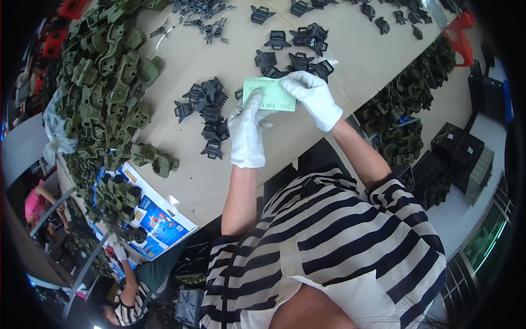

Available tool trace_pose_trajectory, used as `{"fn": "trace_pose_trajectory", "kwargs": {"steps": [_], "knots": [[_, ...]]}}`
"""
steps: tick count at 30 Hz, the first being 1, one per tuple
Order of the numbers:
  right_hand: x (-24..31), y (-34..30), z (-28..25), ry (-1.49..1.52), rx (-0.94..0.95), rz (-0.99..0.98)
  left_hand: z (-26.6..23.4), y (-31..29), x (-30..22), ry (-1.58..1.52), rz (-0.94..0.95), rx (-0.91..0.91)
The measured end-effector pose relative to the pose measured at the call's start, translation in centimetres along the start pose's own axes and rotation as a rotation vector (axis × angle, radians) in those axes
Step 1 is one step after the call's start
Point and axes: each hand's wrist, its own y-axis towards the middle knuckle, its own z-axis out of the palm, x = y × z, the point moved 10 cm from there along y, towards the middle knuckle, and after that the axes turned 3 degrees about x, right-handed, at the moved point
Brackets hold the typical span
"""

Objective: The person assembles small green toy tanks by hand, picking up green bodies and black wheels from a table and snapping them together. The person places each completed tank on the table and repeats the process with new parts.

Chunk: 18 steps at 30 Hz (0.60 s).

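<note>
Between my white-gloved hands I hold a pale green paper slip [276,104] with handwriting on it, above the near part of the table. My left hand [246,134] grips its lower left side, thumb on the front. At its upper right corner, my right hand [315,98] pinches it between thumb and fingers. Something clear and shiny shows just below the slip, too little of it to name. Dark grey plastic parts [212,112] lie in a cluster left of my left hand. More such parts [301,60] lie just beyond the slip.
A big heap of olive green plastic parts [104,77] covers the table's left side. Blue printed cardboard [159,222] lies at the near left corner. Small dark parts [200,16] sit at the far edge. Black crates [457,148] stand right. A co-worker [131,301] is at lower left.
</note>
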Motion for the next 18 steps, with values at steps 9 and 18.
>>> {"fn": "trace_pose_trajectory", "kwargs": {"steps": [9, 18], "knots": [[0.0, -4.1, -2.7, 0.036, -0.154, 0.004, 1.7, -3.4, 1.5, 0.016, -0.058, 0.243], [2.3, -9.6, -4.1, 0.092, -0.366, -0.165, 3.3, -6.7, 2.2, 0.086, -0.100, 0.373]]}}
